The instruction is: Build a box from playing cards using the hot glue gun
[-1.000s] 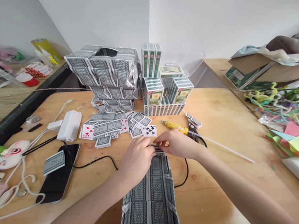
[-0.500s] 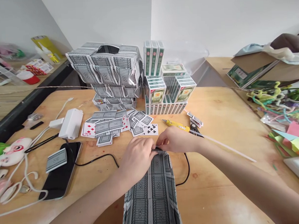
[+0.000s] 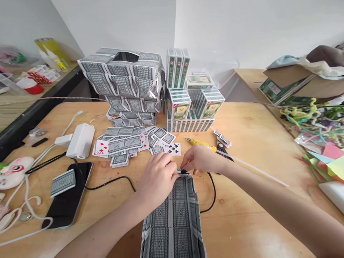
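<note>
A long piece covered in grey patterned playing cards (image 3: 172,223) extends from the bottom edge to both hands. My left hand (image 3: 159,176) is closed on its far left corner, thumb on top. At the far edge, my right hand (image 3: 196,158) has its fingers pinched beside a small dark bit; whether it grips that bit is hard to tell. Just beyond lie loose cards (image 3: 124,145), a yellow-handled tool (image 3: 200,143) and black-handled scissors (image 3: 224,149). A larger card-covered structure (image 3: 125,76) stands at the back, beside stacked green-and-white card boxes (image 3: 190,124).
On the left are a phone (image 3: 67,202) with a card on it, a white power block (image 3: 81,141) and tangled cables. A white stick (image 3: 258,170) crosses the right side. Further right are an open carton (image 3: 302,81), pipe cleaners and coloured paper.
My right fingertips have shifted slightly, and a small dark bit now shows beside them. My left hand stays at the far left corner. The view has moved a little.
</note>
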The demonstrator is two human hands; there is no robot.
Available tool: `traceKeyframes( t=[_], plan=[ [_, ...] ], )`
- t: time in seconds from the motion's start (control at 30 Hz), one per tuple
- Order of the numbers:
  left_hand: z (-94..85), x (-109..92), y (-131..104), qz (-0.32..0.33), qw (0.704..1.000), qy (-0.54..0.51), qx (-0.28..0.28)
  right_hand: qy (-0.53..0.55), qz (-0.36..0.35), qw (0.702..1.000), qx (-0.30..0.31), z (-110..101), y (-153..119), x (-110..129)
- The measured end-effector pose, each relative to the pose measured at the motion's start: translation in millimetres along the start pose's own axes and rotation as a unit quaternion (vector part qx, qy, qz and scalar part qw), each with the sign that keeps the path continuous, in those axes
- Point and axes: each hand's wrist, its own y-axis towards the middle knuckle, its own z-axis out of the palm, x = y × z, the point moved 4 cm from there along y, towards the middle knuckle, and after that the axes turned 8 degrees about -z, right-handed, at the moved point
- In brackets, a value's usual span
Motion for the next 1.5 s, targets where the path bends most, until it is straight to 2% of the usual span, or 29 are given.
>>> traceKeyframes(
  t=[0.13,0.23,0.3,0.43,0.5,0.57,0.7,0.83,0.93,1.03,1.13,1.23,1.4,1.5],
  plan=[
    [3.4,3.6,1.2,-0.024,0.999,-0.026,0.037,-0.089,0.005,0.996,-0.002,1.7,1.7,9.8],
    [6.4,8.6,2.9,-0.057,0.993,-0.063,0.081,-0.218,-0.055,0.974,-0.031,4.2,1.4,23.5],
    [7.3,11.8,4.9,-0.075,0.988,-0.09,0.102,-0.26,-0.083,0.961,-0.037,6.2,-0.2,30.1],
    [8.5,12.9,9.4,-0.048,0.989,-0.063,0.127,-0.212,-0.097,0.972,0.006,3.1,-9.7,33.2],
    [8.4,13.2,10.9,-0.037,0.991,-0.044,0.121,-0.158,-0.086,0.983,0.025,-0.5,-18.5,30.0],
    [8.0,13.6,11.6,-0.031,0.993,-0.038,0.111,-0.11,-0.072,0.991,0.018,-1.5,-28.0,24.7],
    [7.9,12.8,11.8,-0.005,0.995,-0.023,0.1,-0.102,-0.084,0.989,-0.073,8.2,-38.7,15.8],
    [5.2,18.2,14.8,-0.013,0.996,-0.017,0.089,-0.111,-0.077,0.976,-0.17,17.4,-34.6,12.7],
    [-1.6,27.9,17.8,-0.035,0.99,-0.078,0.114,-0.116,-0.104,0.969,-0.19,17.1,-29.7,15.8],
    [-12.1,39.1,17.6,-0.072,0.966,-0.189,0.163,-0.132,-0.123,0.964,-0.194,16.7,-28.3,17.7],
    [-20.5,47.7,12.5,-0.105,0.948,-0.251,0.168,-0.154,-0.104,0.956,-0.227,19.7,-29.0,16.2],
    [-15.8,52.1,3.9,-0.124,0.938,-0.267,0.184,-0.182,-0.077,0.945,-0.262,23.1,-28.4,13.5],
    [-1.9,60.5,4.8,-0.134,0.953,-0.244,0.123,-0.193,-0.082,0.951,-0.229,17.9,-17.0,10.3],
    [4.9,66.2,13.3,-0.133,0.951,-0.256,0.113,-0.222,-0.073,0.951,-0.201,10.5,-7.7,10.6]
  ],
)
